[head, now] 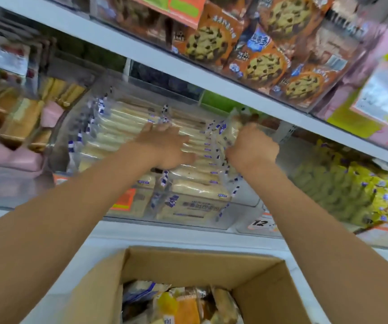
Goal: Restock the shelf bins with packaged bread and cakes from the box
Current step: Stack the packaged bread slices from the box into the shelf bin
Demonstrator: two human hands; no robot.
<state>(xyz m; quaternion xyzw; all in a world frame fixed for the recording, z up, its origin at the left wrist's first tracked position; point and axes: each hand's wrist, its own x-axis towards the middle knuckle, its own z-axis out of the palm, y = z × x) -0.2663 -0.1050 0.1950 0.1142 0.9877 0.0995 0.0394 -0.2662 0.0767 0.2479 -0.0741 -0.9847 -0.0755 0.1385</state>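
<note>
**Two hands seat one more bread pack in the bin**

Left hand (165, 146) lies flat, fingers spread and straight, pressing the row of pale wrapped loaves (123, 129) toward the left of the clear plastic shelf bin (251, 204). Right hand (251, 146) is curled into a fist round a clear-wrapped pale bread pack with blue-and-white edging (236, 123), held upright at the right end of that row.

To do this well, hold the row back firmly so a gap opens, slide the bread pack straight down on edge, label facing like its neighbours, and avoid crushing the soft bread.

Right fingertips are hidden behind the fist, so how deep the bread pack sits cannot be told. Motion blur smears the labels. Below, the brown cardboard box (202, 256) is cut off by the frame; its mixed packets (179, 305) show only partly.
</note>
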